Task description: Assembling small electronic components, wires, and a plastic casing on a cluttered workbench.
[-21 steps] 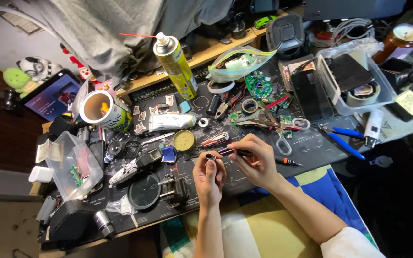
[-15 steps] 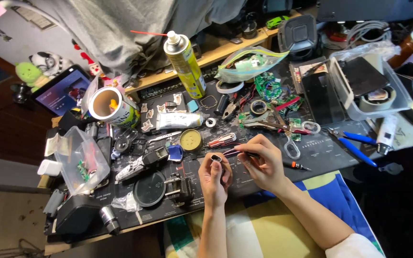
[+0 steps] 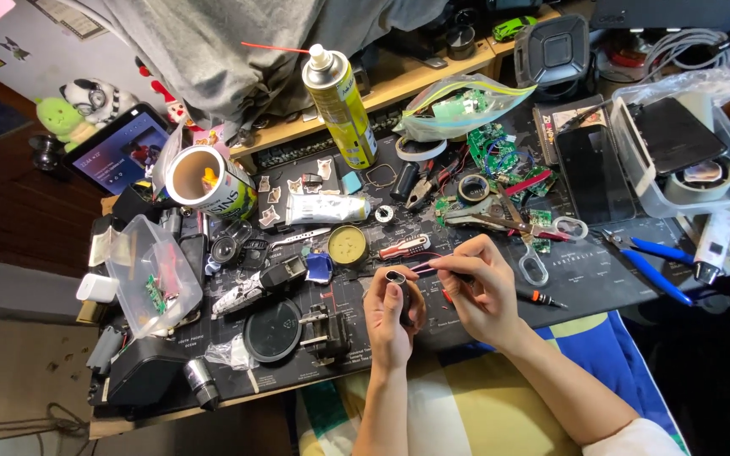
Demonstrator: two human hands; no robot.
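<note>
Clutter covered the black mat (image 3: pixel 601 287). The left hand (image 3: pixel 389 317) was clenched round a small dark cylinder (image 3: pixel 399 285), held upright just above the mat's near edge, its open silver-rimmed end up. The right hand (image 3: pixel 482 291) pinched a slim tool (image 3: pixel 426 268) whose tip met the cylinder's rim; a red-handled screwdriver (image 3: pixel 541 299) lay on the mat just beside that hand.

A clear tub (image 3: pixel 147 279) at the left held small green boards. A paper tube (image 3: pixel 206 181) lay on its side nearby, something orange inside. A round tin (image 3: pixel 347 245) beside the hands showed yellowish paste. A clear bag (image 3: pixel 458 108) at the back held a green board. A clear tray (image 3: pixel 724 198) at the right held a dark flat device and a tape roll. A yellow spray can (image 3: pixel 341 105) stood by the shelf; blue pliers (image 3: pixel 648 263) lay at the right.

Compared with 0.5 s before, both hands kept the same grips and sat at the same place on the mat; only the view had shifted slightly.
</note>
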